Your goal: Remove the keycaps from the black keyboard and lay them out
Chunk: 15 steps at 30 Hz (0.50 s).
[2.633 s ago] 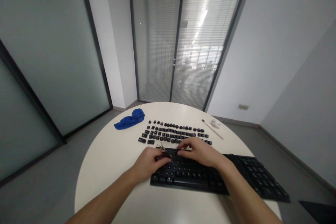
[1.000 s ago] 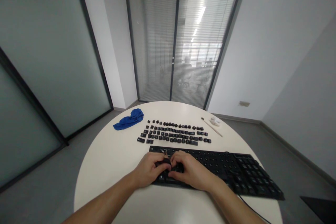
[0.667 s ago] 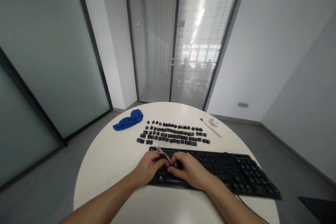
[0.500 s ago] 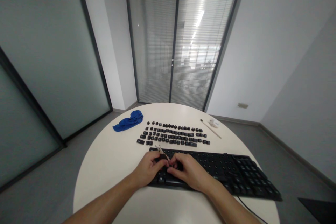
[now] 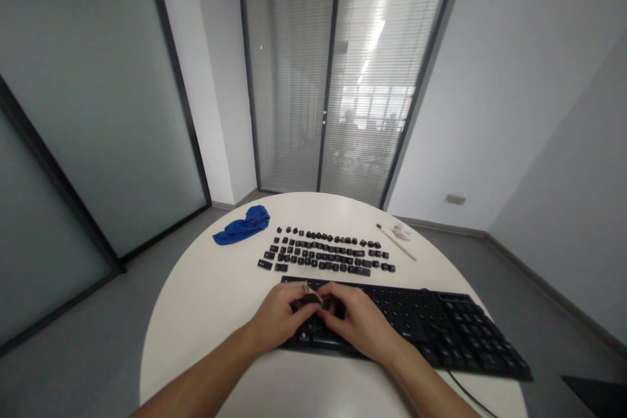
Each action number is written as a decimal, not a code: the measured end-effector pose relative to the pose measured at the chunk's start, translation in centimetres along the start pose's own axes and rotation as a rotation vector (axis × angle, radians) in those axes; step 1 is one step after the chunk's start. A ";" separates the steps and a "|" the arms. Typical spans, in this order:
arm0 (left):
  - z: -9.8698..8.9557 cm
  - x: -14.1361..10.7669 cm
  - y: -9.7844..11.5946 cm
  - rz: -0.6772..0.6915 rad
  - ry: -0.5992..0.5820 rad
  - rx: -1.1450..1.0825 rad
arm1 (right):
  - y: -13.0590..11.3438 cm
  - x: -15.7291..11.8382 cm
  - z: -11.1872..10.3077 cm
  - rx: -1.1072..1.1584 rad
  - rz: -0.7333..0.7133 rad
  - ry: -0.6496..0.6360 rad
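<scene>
A black keyboard (image 5: pixel 409 320) lies across the near part of the round table, and many of its key positions on the left and middle are bare. Over its left part, my left hand (image 5: pixel 279 315) is closed, thumb and fingers pinching a thin pale tool (image 5: pixel 313 292) mostly hidden by the fingers. My right hand (image 5: pixel 357 320) meets it fingertip to fingertip, also closed around the same tool. Beyond the keyboard, loose black keycaps (image 5: pixel 337 258) lie in several rows that follow a keyboard's layout.
A crumpled blue cloth (image 5: pixel 242 227) lies at the table's (image 5: pixel 196 313) left. A thin brush (image 5: pixel 396 243) rests at the right beside a small whitish item (image 5: pixel 402 231). The keyboard's cable (image 5: pixel 467 394) runs off toward the near right edge.
The thin tool stuck out beyond my left fingers earlier; now it is mostly covered by them. My hands have drawn slightly closer together, and the view has shifted a little.
</scene>
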<state>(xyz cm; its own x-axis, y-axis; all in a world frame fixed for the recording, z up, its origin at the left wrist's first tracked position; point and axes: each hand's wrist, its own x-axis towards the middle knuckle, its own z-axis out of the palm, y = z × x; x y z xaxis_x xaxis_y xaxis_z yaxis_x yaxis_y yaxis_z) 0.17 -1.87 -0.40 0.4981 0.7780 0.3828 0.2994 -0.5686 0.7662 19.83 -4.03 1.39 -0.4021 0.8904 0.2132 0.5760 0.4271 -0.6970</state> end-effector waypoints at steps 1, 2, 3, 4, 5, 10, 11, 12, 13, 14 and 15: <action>-0.1 0.0 0.0 -0.001 0.001 -0.015 | 0.1 0.0 0.0 0.031 -0.004 -0.004; -0.2 0.1 0.0 -0.001 -0.002 -0.028 | 0.1 0.1 -0.1 0.064 -0.006 -0.009; -0.3 0.1 0.0 0.001 -0.011 -0.039 | 0.3 0.1 -0.2 0.096 -0.004 -0.015; -0.4 0.1 0.0 0.003 -0.020 -0.047 | 0.5 0.1 -0.3 0.122 0.001 -0.020; -0.5 0.1 0.0 0.006 -0.026 -0.051 | 0.7 0.1 -0.4 0.143 0.010 -0.025; -1.1 0.1 0.3 0.000 -0.069 0.005 | 1.8 0.3 -0.6 0.202 0.085 -0.026; -1.2 0.1 0.4 0.004 -0.083 0.016 | 2.0 0.4 -0.6 0.211 0.101 -0.025; -1.3 0.1 0.4 0.012 -0.091 0.025 | 2.1 0.4 -0.6 0.213 0.114 -0.021; -1.4 0.0 0.3 0.019 -0.096 0.035 | 2.2 0.5 -0.5 0.206 0.122 -0.014; -1.5 -0.1 0.3 0.028 -0.101 0.048 | 2.2 0.6 -0.5 0.187 0.123 0.001; -1.5 -0.2 0.2 0.039 -0.105 0.064 | 2.2 0.7 -0.5 0.156 0.117 0.018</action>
<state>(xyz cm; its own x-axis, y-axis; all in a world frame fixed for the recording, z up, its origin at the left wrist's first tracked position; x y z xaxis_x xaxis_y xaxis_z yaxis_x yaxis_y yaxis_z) -1.10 -1.74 0.49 0.5921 0.7245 0.3529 0.3275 -0.6164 0.7160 21.16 -2.39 0.37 -0.3258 0.9357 0.1357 0.5000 0.2923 -0.8152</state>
